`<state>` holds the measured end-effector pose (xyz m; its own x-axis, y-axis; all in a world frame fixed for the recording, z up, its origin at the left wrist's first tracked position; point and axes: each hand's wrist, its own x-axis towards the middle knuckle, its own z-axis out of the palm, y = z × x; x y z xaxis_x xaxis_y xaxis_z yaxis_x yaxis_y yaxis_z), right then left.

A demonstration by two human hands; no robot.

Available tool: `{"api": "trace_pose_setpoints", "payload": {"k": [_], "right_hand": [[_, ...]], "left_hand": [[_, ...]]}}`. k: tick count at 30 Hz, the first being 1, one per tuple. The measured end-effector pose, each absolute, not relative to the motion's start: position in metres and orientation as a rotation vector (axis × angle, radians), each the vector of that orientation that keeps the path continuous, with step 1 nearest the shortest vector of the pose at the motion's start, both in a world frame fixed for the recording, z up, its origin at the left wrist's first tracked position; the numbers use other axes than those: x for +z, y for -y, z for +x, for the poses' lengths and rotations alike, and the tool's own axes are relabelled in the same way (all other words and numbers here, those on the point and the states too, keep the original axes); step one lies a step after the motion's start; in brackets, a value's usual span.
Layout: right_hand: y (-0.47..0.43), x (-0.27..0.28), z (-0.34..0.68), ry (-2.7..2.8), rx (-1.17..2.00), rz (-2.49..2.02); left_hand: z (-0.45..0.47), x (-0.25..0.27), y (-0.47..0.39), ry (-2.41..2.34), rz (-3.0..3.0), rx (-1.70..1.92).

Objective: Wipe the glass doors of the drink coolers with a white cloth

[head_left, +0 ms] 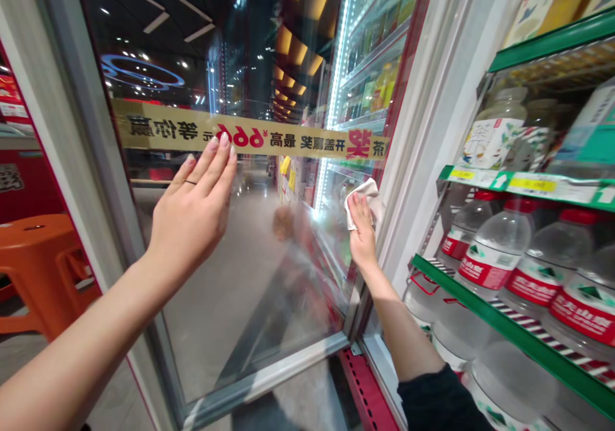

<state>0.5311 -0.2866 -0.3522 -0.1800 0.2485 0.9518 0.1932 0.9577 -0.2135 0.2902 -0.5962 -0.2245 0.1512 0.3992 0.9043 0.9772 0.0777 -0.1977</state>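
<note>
An open glass fridge door (250, 277) stands in front of me, with a yellow printed strip (269, 141) across its upper part. My left hand (195, 210) lies flat against the glass just below the strip, fingers spread and pointing up. My right hand (361, 229) presses a white cloth (369, 195) against the glass near the door's hinged edge, beside the white door frame (432, 117).
The fridge shelves (504, 316) at right hold several clear water bottles (494, 255) with red labels, and tea bottles (494, 130) on the shelf above. An orange plastic stool (41, 264) stands at left behind the door. Red fridge base (368, 392) lies below.
</note>
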Motion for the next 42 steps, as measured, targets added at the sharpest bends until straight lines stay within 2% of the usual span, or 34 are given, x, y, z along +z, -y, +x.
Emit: {"api": "trace_pose_setpoints", "payload": {"k": [9,14,18,25,30,36,42], "right_hand": [[0.326,-0.343,0.499,1.792,-0.01,-0.293],[0.338,-0.357,0.5,1.838,-0.026,-0.296],[0.332,-0.361,0.502,1.792,-0.003,-0.325],[0.374,-0.328,0.461,1.87,-0.063,-0.34],[0.387,-0.337,0.463,1.936,-0.11,-0.323],[0.393,-0.336,0.447,1.775,-0.125,-0.372],[0.433,-0.323,0.424,1.873,-0.123,-0.265]], "left_hand": [[0.286,-0.224,0.594,1.387,-1.502,-0.789],[0.278,-0.224,0.591,1.368,-1.521,-0.865],[0.276,-0.221,0.594,1.342,-1.543,-0.81],[0.274,-0.209,0.61,1.301,-1.56,-0.715],[0.268,-0.203,0.646,1.251,-1.612,-0.567],[0.243,-0.221,0.681,1.253,-1.709,-0.404],[0.231,-0.244,0.677,1.339,-1.636,-0.529]]}}
